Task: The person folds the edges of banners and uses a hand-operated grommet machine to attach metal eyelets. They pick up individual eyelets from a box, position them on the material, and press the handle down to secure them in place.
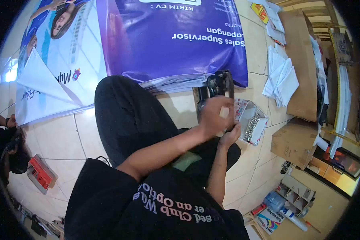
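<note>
A dark hand press [216, 82], which looks like an eyelet press, stands on the floor at the edge of a stack of printed banners [168, 44]. My left hand [216, 115] is over the front of the press, smeared by motion, so its fingers do not read clearly. Just below it, my right hand [229, 137] is curled at the lower end of the press's dark lever, partly hidden by the left. Right beside my hands sits a small patterned box [261, 130] holding many small silvery metal rings [252, 126].
Folded white sheets [282, 76] and cardboard boxes [294, 142] lie to the right. A shelf rack [342, 88] stands beyond. At far left is another person's hand [12, 121] near a red tray [40, 174]. My bent knee [120, 96] is beside the banners.
</note>
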A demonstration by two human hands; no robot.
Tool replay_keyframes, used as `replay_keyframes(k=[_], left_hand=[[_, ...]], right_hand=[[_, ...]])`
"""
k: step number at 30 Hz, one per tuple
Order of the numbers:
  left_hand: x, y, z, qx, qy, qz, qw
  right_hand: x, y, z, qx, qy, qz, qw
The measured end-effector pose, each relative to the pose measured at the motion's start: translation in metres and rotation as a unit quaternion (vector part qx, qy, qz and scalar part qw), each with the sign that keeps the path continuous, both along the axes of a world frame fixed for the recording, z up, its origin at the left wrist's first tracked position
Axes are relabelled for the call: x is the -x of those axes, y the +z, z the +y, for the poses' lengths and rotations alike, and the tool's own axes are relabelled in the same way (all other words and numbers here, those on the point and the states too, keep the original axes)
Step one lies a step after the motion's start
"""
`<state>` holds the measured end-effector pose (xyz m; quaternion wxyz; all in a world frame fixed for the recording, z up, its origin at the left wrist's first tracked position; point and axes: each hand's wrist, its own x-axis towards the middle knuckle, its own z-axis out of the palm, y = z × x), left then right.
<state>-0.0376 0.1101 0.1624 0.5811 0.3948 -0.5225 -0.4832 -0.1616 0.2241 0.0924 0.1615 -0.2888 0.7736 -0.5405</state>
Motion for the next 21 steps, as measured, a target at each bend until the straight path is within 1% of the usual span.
replay_keyframes(k=[1, 2, 3, 4, 5, 6, 7, 9, 10, 11, 12, 13, 14, 15, 16, 17, 18, 19, 20, 21], left_hand=[[0.003, 0.031, -0.001, 0.11, -0.045, 0.03, 0.992], [0.012, 0.06, -0.011, 0.227, -0.09, -0.021, 0.97], [0.023, 0.076, -0.027, 0.348, -0.136, -0.07, 0.925], [0.039, 0.055, -0.037, 0.353, -0.148, -0.073, 0.921], [0.059, 0.015, -0.037, 0.356, -0.125, -0.219, 0.9], [0.07, -0.009, -0.028, 0.35, -0.096, -0.358, 0.86], [0.069, -0.01, -0.024, 0.355, -0.096, -0.356, 0.859], [0.062, -0.006, -0.032, 0.352, -0.118, -0.387, 0.844], [0.064, -0.005, -0.033, 0.342, -0.128, -0.36, 0.858], [0.062, -0.007, -0.024, 0.347, -0.146, -0.358, 0.854], [0.063, -0.009, -0.019, 0.343, -0.151, -0.38, 0.845], [0.068, -0.008, -0.03, 0.341, -0.134, -0.406, 0.837], [0.065, -0.004, -0.033, 0.355, -0.144, -0.445, 0.81], [0.065, -0.003, -0.03, 0.356, -0.15, -0.446, 0.807], [0.066, -0.005, -0.036, 0.363, -0.124, -0.432, 0.817], [0.062, -0.007, -0.033, 0.356, -0.105, -0.42, 0.828], [0.061, -0.006, -0.034, 0.356, -0.117, -0.448, 0.812], [0.063, -0.01, -0.035, 0.348, -0.109, -0.455, 0.812], [0.068, -0.012, -0.028, 0.311, -0.106, -0.422, 0.845], [0.071, -0.012, -0.027, 0.291, -0.106, -0.387, 0.869]], right_hand=[[-0.024, -0.01, -0.013, 0.052, -0.072, 0.146, 0.985], [0.019, -0.052, 0.012, -0.171, -0.089, 0.276, 0.941], [0.06, -0.096, 0.032, -0.377, -0.103, 0.386, 0.836], [0.031, -0.07, 0.017, -0.166, -0.096, 0.183, 0.964], [-0.003, -0.012, -0.002, 0.055, -0.081, -0.034, 0.995], [-0.013, 0.035, -0.011, -0.009, -0.055, 0.047, 0.997], [-0.009, 0.033, -0.013, -0.003, -0.057, 0.049, 0.997], [0.005, 0.019, -0.044, -0.002, -0.06, 0.097, 0.993], [0.006, 0.01, -0.045, -0.01, -0.066, 0.117, 0.991], [-0.003, 0.004, -0.029, -0.025, -0.095, 0.13, 0.987], [-0.012, -0.001, -0.015, -0.035, -0.134, 0.145, 0.98], [-0.009, -0.002, -0.023, -0.032, -0.155, 0.162, 0.974], [-0.012, 0.021, -0.022, 0.032, -0.108, 0.054, 0.992], [-0.007, 0.062, -0.01, -0.005, -0.131, 0.082, 0.988], [-0.01, 0.09, -0.015, 0.337, -0.161, -0.189, 0.908], [-0.01, 0.067, -0.016, 0.321, -0.156, -0.201, 0.913], [-0.007, 0.025, -0.016, 0.283, -0.161, -0.188, 0.927], [0.0, -0.021, -0.025, 0.259, -0.162, -0.17, 0.937], [0.005, -0.053, -0.025, 0.238, -0.171, -0.147, 0.945], [0.006, -0.066, -0.032, 0.232, -0.188, -0.124, 0.946]])
